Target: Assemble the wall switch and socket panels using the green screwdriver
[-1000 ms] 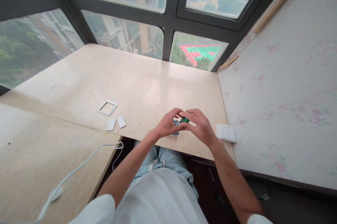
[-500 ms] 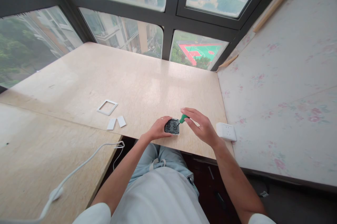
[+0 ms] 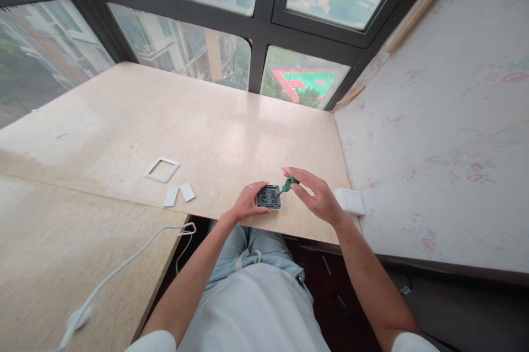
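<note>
My left hand (image 3: 249,201) grips a wall switch (image 3: 269,196) by its left side, thumb along the near edge and fingers at the far edge. The switch lies on the table with its dark inner face up and a white rim below. In my right hand (image 3: 313,193) is a small screwdriver (image 3: 290,184) with a green handle, pinched between thumb and fingers. Its thin shaft slants down to the right part of the switch; I cannot make out what the tip touches. A white frame (image 3: 151,174) and two white switch covers (image 3: 171,196) lie to the left.
A white socket box (image 3: 350,201) sits against the flowered wall (image 3: 413,187) at the right. A white cable (image 3: 119,265) runs across the lower left table. Beyond the table (image 3: 215,131) are dark-framed windows.
The view has shifted slightly, so the table things appear a little further left. Both hands keep their hold, and the screwdriver handle has turned a little in my right fingers.
</note>
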The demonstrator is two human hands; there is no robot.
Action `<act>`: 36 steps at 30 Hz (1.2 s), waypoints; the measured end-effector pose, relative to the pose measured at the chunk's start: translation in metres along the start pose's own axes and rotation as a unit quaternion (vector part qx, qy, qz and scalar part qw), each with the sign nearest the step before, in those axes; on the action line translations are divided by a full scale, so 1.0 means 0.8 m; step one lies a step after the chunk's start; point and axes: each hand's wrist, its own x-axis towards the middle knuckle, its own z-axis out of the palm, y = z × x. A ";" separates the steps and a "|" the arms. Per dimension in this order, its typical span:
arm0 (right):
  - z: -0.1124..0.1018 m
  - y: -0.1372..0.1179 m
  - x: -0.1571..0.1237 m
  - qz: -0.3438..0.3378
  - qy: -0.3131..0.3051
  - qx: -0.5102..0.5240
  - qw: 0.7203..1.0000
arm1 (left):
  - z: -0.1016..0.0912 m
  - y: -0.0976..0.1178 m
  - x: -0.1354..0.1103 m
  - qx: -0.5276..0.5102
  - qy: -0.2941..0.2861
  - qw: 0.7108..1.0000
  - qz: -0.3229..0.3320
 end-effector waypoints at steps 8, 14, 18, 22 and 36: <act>0.012 0.006 0.006 -0.007 0.042 -0.131 0.991 | -0.002 0.001 -0.001 0.009 -0.002 1.000 0.013; 0.007 -0.004 0.008 0.049 -0.028 -0.017 0.998 | 0.000 -0.002 -0.001 0.013 0.003 1.000 0.026; 0.007 -0.001 0.009 0.059 0.000 -0.011 0.998 | 0.001 -0.004 -0.001 0.013 0.005 1.000 0.025; 0.011 0.006 0.012 0.028 0.035 -0.105 0.993 | 0.003 -0.005 -0.001 0.009 0.015 1.000 0.025; 0.004 0.005 0.011 -0.018 0.036 -0.098 0.994 | 0.004 -0.006 -0.002 0.003 0.023 0.999 0.026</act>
